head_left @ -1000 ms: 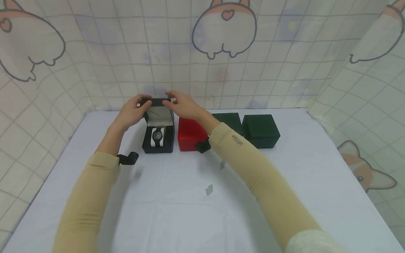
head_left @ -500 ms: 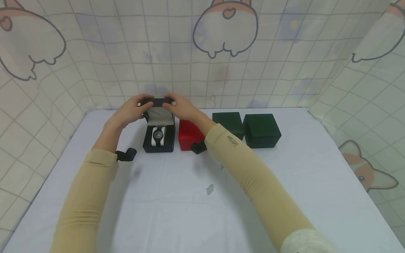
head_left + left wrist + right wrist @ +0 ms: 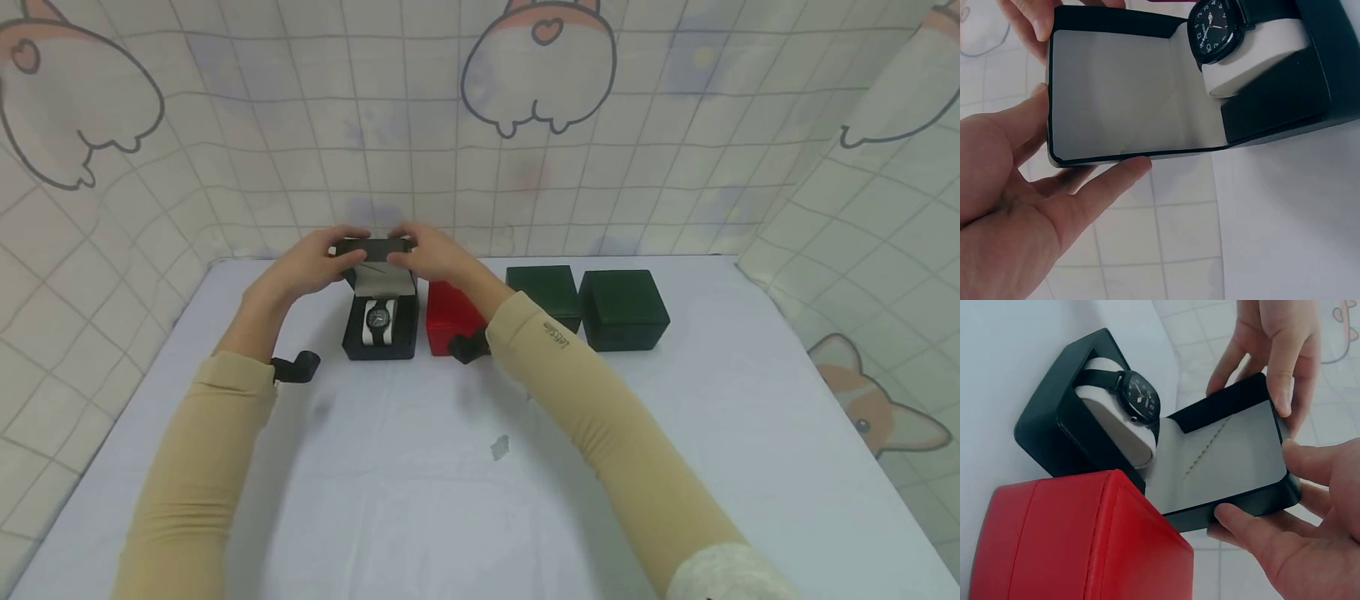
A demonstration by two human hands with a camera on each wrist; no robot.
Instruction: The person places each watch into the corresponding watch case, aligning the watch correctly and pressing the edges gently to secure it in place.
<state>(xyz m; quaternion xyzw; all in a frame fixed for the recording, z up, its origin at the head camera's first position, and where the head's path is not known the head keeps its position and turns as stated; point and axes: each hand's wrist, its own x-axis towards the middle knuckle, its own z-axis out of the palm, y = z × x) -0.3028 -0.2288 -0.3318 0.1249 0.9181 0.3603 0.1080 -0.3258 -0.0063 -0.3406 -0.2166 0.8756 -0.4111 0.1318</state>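
A dark watch box point(image 3: 407, 337) stands open at the back left of the table, its lid point(image 3: 384, 278) raised and tilted. Inside, a black watch point(image 3: 378, 318) is wrapped round a white cushion; its dial also shows in the left wrist view. My left hand point(image 3: 309, 262) grips the lid's left corner, thumb on the front rim. At the opposite corner, my right hand point(image 3: 441, 258) holds the lid between thumb and fingers. The pale lining point(image 3: 1235, 456) of the lid, with a thin twisted line across it, faces the right wrist camera.
A red box point(image 3: 448, 321) sits close to the watch box's right side, partly covered by my right forearm. Further right are two dark green boxes point(image 3: 543, 287), point(image 3: 624, 308), both closed. A patterned curtain point(image 3: 420, 150) hangs behind the white table point(image 3: 420, 500).
My right fingers have come in onto the lid's right corner. Held by both hands, the lid has tipped slightly forward and down. The watch and the other boxes stay put.
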